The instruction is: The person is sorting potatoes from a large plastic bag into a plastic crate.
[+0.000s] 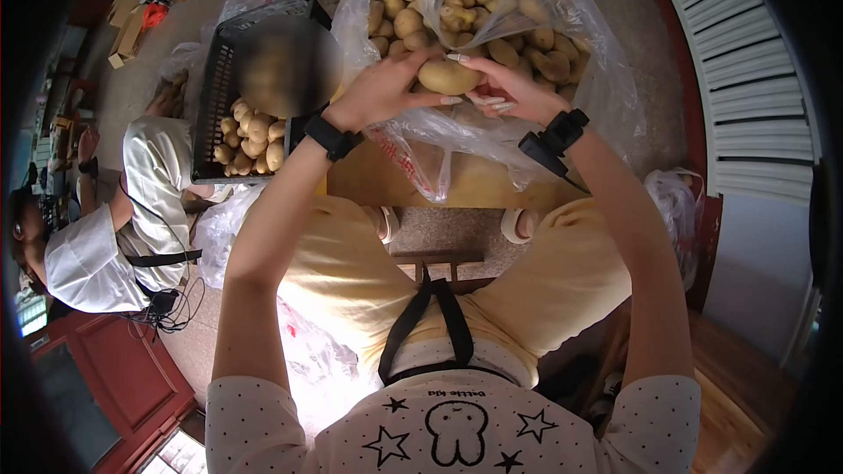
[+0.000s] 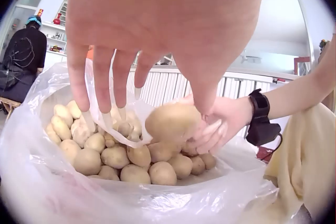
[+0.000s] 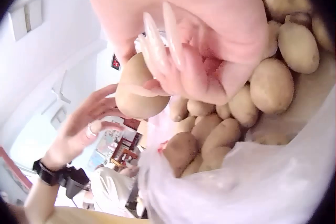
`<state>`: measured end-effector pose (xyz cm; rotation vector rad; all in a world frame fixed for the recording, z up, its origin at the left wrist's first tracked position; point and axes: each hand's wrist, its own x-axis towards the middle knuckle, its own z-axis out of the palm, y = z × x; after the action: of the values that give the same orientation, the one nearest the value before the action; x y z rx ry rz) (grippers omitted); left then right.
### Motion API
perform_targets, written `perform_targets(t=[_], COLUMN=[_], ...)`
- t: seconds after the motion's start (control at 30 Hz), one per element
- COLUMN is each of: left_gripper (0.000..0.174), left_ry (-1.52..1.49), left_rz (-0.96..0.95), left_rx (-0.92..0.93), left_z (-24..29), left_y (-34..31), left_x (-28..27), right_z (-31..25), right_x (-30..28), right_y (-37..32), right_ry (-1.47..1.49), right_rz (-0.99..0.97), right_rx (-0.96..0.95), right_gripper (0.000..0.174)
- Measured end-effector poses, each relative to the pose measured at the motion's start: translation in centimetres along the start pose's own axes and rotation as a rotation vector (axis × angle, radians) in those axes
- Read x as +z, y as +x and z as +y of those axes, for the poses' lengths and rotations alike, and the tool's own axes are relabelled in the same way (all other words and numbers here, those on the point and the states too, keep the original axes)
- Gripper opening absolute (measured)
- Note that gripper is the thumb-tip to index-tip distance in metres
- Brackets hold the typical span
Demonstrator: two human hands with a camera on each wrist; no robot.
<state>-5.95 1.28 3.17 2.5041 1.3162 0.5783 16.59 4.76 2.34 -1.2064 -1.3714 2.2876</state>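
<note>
A large oval potato (image 1: 450,77) is held over an open plastic bag (image 1: 606,44) filled with potatoes (image 1: 457,17). My right hand (image 1: 522,92) grips it from the right; in the right wrist view its thumb and curled, long-nailed fingers pinch the potato (image 3: 136,90). On the other side, my left hand (image 1: 378,88) reaches toward the same potato. Seen from the left wrist, that hand (image 2: 163,19) has its fingers extended over the bag, and the right wrist view shows its fingertips close beside the potato.
Left of the bag stands a black crate (image 1: 211,114) with potatoes (image 1: 250,140) in it, partly covered by a blurred patch. The bag lies on a wooden table (image 1: 351,180). A person in white (image 1: 97,263) sits at the left. A ribbed white radiator (image 1: 755,79) lines the right.
</note>
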Motion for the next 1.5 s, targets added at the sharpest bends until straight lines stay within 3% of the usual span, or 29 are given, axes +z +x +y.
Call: perform_targets(t=[0.07, 0.17, 0.3, 0.33, 0.4, 0.5, 0.57, 0.6, 0.63, 0.7, 0.77, 0.83, 0.87, 0.93, 1.03, 1.17, 1.2, 1.27, 1.33, 1.37, 1.4, 1.43, 1.5], left_gripper=[0.061, 0.06, 0.058, 0.057, 0.057, 0.057, 0.05, 0.059, 0.059, 0.08, 0.087, 0.071, 0.064, 0.059, 0.061, 0.062, 0.059, 0.051, 0.035, 0.029, 0.029, 0.029, 0.027], left_ry=[-0.594, -0.858, -0.941, -0.945, -0.947, -0.785, -0.758, -0.683, -0.677, 0.225, 0.339, 0.318, 0.311, 0.28, 0.341, 0.47, 0.511, 0.589, 0.34, 0.221, 0.186, 0.141, 0.123], left_rz=[-0.101, -0.118, -0.146, -0.212, -0.274, -0.271, -0.009, 0.011, 0.015, -0.085, -0.14, -0.145, -0.254, -0.281, -0.32, -0.298, -0.247, -0.106, 0.191, 0.265, 0.223, 0.083, 0.109], left_rx=[-0.013, -0.056, -0.143, -0.255, -0.375, -0.579, -0.621, -0.638, -0.639, -1.217, -1.343, -1.458, -1.572, -1.728, -1.6, -1.544, -1.445, -1.207, -0.759, -0.627, -0.48, -0.512, -0.347], left_z=[-1.0, -1.5, -1.1, -1.2, -2.0, -5.6, -9.5, -13.7, -13.9, -13.3, -14.7, -17.7, -19.7, -22.7, -24.3, -21.5, -21.3, -19.2, -14.7, -12.0, -11.7, -8.3, -6.9], left_y=[0.2, 0.1, -0.3, -0.3, -0.3, -0.9, -2.9, -4.3, -5.1, -6.7, -9.6, -13.4, -14.8, -18.3, -20.5, -14.4, -12.6, -9.0, -5.1, -3.2, -2.0, -0.3, 1.1], left_x=[1.3, 2.0, 1.7, 1.5, 0.6, -2.9, -3.2, -2.8, -4.1, -6.8, -7.7, -6.7, -5.5, -2.8, -0.5, -3.4, -4.1, -4.8, -5.2, -4.8, -3.6, -4.0, -2.6], right_z=[-0.2, 0.0, 0.5, 0.5, 0.5, 0.5, 0.6, 0.5, 0.5, 1.4, 1.7, 1.5, 1.8, 2.4, 2.2, 3.0, 3.3, 3.9, 4.5, 5.2, 5.6, 5.6, 5.2], right_x=[0.5, 0.6, 0.7, 1.1, 1.5, 1.2, 0.7, 0.5, 0.3, -0.7, -1.1, -1.0, -1.3, -1.9, -2.6, -4.1, -4.1, -3.5, -3.6, -3.8, -4.1, -4.2, -4.8], right_y=[-0.6, -0.6, -0.1, -0.1, -0.4, 0.0, 0.2, 0.3, 0.4, 1.0, 1.1, 0.6, 0.7, 1.3, 1.9, 2.6, 2.4, 1.7, 1.6, 1.8, 2.0, 1.9, 1.9], right_ry=[0.092, 0.037, -0.078, -0.081, -0.198, -0.272, -0.326, -0.366, -0.406, -0.417, -0.421, -0.423, -0.422, -0.396, -0.425, -0.649, -0.649, -1.32, -1.345, -1.414, -1.481, -1.493, -1.465], right_rz=[-0.11, -0.069, -0.114, -0.125, 0.026, 0.066, 0.095, 0.093, 0.088, 0.071, 0.057, 0.078, 0.076, 0.058, 0.037, 0.228, 0.235, 0.531, 0.47, 0.417, 0.361, 0.344, 0.454], right_rx=[0.004, 0.022, 0.054, 0.052, 0.077, 0.042, 0.024, 0.047, 0.069, 0.042, 0.019, -0.012, -0.013, -0.011, -0.007, -0.142, -0.138, -0.333, -0.261, -0.191, -0.119, -0.086, -0.06], right_gripper=[0.051, 0.055, 0.061, 0.061, 0.062, 0.061, 0.059, 0.055, 0.051, 0.049, 0.046, 0.043, 0.043, 0.046, 0.042, 0.038, 0.038, 0.033, 0.035, 0.038, 0.042, 0.048, 0.048])
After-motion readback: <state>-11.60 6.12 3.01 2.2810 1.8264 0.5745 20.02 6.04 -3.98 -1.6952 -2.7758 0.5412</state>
